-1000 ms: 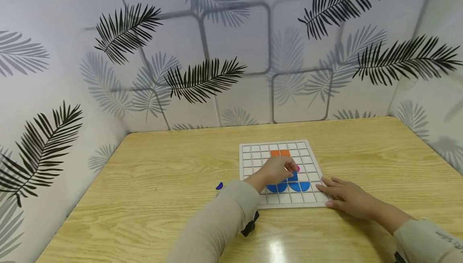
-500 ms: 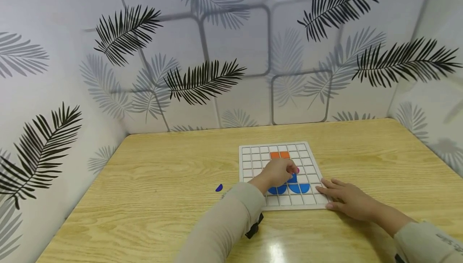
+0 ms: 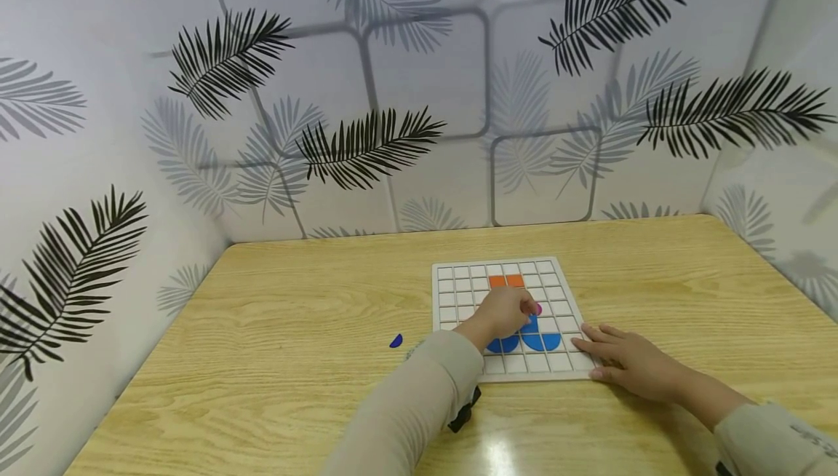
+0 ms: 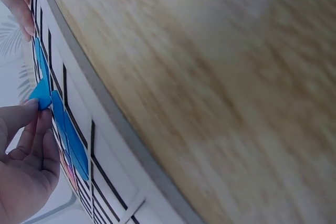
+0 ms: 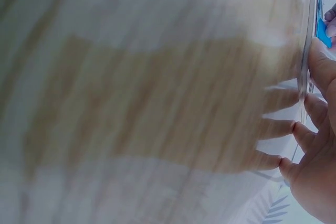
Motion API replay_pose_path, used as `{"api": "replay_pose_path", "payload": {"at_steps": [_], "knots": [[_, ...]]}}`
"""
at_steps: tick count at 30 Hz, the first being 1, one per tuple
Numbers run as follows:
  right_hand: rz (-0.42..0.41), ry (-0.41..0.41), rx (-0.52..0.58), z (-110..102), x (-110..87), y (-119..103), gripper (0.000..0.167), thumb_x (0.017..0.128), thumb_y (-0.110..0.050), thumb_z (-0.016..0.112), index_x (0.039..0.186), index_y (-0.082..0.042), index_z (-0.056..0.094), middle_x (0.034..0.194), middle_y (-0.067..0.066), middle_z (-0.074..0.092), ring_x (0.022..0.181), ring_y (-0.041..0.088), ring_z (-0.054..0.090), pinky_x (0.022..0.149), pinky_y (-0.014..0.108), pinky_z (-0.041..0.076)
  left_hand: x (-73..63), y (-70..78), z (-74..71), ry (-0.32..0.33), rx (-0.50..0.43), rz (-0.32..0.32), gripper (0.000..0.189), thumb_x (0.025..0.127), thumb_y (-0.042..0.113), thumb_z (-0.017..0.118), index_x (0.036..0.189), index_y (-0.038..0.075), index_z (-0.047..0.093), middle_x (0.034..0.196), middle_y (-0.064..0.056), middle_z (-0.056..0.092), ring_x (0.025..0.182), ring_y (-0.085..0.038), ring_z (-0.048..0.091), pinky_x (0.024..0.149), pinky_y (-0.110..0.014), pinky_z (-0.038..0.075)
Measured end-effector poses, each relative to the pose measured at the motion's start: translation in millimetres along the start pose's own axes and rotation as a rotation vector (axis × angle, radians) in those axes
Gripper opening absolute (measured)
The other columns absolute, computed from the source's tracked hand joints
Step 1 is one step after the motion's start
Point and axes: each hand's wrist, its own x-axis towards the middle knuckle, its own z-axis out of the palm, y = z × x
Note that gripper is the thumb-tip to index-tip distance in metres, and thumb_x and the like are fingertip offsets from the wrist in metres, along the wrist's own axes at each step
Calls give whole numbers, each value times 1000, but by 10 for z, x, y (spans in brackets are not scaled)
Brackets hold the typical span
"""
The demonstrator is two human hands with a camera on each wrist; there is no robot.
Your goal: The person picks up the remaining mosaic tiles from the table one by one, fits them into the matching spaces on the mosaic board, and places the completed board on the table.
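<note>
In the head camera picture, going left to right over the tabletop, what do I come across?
Loose dark blue piece, left hand, right hand, right sleeve. I left out the grid board and its pieces, since they overlap the left hand.

Dressed in Beige, With a Little Black

I see the left sleeve (image 3: 409,396) in pale beige, faint marks (image 3: 412,349) along its far edge, ending in a broad cuff (image 3: 456,361). An angular black fitting (image 3: 463,413) juts out on its near side. The right sleeve (image 3: 759,432) matches, its dark lettering (image 3: 814,438) too small to read over my feed; a black sliver (image 3: 723,469) shows nearby.
</note>
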Motion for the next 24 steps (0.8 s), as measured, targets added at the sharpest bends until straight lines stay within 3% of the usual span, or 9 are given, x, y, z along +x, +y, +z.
{"api": "replay_pose_path", "payload": {"at_steps": [11, 24], "knots": [[-3, -1, -3, -6, 3, 0, 48, 83, -33, 54, 122, -6, 50, 124, 26, 39, 110, 49, 32, 82, 59, 28, 19, 49, 18, -17, 85, -60, 16, 80, 9, 61, 94, 14, 65, 90, 6, 60, 88, -7, 51, 74, -16, 39], [-5, 6, -9, 8, -6, 15, 48, 82, -33, 54, 122, -6, 49, 124, 26, 39, 111, 49, 32, 83, 59, 27, 8, 87, 21, -29, 114, -75, 19, 81, 6, 56, 96, 12, 65, 93, 6, 60, 85, -5, 49, 74, -16, 39]]}}
